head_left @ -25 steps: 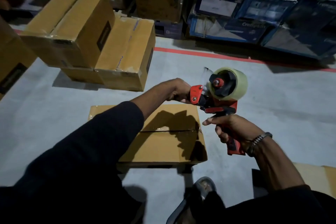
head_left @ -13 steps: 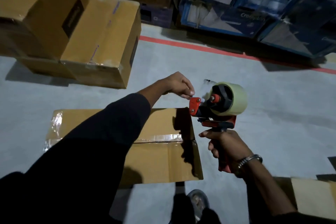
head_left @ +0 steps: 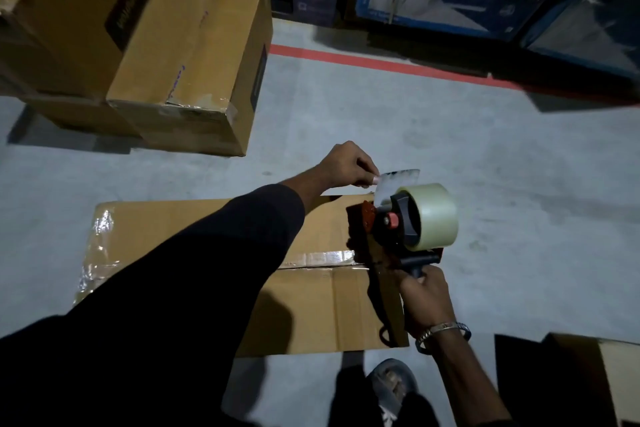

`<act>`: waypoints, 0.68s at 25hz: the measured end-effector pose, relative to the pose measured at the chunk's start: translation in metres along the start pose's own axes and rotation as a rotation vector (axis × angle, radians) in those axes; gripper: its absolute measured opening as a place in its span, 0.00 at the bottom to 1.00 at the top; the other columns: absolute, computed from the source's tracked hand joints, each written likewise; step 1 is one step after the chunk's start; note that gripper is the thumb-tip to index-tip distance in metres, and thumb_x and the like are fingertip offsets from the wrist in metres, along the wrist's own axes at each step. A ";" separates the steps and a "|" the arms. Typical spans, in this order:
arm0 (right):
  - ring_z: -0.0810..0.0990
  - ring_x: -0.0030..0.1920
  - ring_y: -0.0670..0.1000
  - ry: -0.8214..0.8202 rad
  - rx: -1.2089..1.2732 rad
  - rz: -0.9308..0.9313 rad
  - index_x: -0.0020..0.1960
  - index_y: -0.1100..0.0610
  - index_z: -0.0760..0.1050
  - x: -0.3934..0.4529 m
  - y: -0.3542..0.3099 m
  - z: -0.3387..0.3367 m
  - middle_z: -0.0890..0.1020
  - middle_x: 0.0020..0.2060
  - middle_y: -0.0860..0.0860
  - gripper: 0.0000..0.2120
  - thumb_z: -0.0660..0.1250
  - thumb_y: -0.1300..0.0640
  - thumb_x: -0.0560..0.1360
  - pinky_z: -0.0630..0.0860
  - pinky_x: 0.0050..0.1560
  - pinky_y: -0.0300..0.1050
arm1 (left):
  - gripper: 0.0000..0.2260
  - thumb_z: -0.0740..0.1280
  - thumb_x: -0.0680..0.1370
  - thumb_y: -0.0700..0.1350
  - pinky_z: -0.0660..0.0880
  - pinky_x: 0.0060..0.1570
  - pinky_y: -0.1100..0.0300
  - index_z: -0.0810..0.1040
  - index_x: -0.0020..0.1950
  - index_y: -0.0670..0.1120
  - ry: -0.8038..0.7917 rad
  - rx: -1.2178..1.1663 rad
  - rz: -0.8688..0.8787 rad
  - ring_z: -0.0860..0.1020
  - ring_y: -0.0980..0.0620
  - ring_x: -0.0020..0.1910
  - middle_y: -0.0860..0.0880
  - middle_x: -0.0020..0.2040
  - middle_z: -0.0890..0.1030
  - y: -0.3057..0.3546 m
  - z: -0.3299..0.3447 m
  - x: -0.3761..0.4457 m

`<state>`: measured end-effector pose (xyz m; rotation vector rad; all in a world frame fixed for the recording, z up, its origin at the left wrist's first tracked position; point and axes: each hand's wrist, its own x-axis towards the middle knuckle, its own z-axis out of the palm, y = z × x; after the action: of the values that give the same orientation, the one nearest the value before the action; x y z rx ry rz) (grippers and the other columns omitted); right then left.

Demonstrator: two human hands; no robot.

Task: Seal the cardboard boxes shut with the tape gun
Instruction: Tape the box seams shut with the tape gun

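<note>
The right hand [head_left: 427, 302] is wrapped round the handle of the tape gun [head_left: 410, 229], holding it just above the near-right end of the flat cardboard box [head_left: 311, 308] on the floor. The left hand [head_left: 348, 168] pinches the loose tape end [head_left: 396, 180] drawn up from the roll. The box lies directly below both hands, its taped centre seam [head_left: 322, 258] running leftward away from the gun. The right hand is nearer that seam's end, so the strip likely starts there.
</note>
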<state>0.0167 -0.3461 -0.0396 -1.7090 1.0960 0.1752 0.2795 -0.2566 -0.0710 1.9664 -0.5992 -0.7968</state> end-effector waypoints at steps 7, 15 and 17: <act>0.72 0.30 0.53 0.049 -0.130 -0.046 0.34 0.61 0.73 0.014 0.006 0.007 0.75 0.28 0.54 0.13 0.73 0.60 0.73 0.64 0.32 0.44 | 0.06 0.76 0.73 0.34 0.79 0.39 0.67 0.89 0.48 0.42 0.019 0.159 0.049 0.85 0.48 0.37 0.45 0.39 0.87 -0.012 0.015 0.013; 0.75 0.32 0.55 0.063 -0.123 -0.079 0.34 0.61 0.76 0.028 0.015 0.009 0.78 0.28 0.54 0.12 0.75 0.59 0.72 0.68 0.34 0.46 | 0.27 0.79 0.67 0.52 0.80 0.54 0.55 0.84 0.66 0.51 -0.002 0.309 -0.195 0.83 0.51 0.50 0.50 0.53 0.87 -0.028 0.019 0.014; 0.76 0.33 0.56 0.072 -0.102 -0.074 0.35 0.60 0.77 0.030 0.016 0.011 0.80 0.30 0.55 0.11 0.76 0.58 0.71 0.69 0.35 0.47 | 0.37 0.80 0.62 0.59 0.80 0.58 0.50 0.79 0.70 0.53 0.053 0.270 -0.292 0.82 0.48 0.57 0.49 0.58 0.85 -0.035 0.020 0.014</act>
<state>0.0259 -0.3554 -0.0731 -1.8567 1.0907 0.1251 0.2777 -0.2609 -0.1131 2.3523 -0.4090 -0.8725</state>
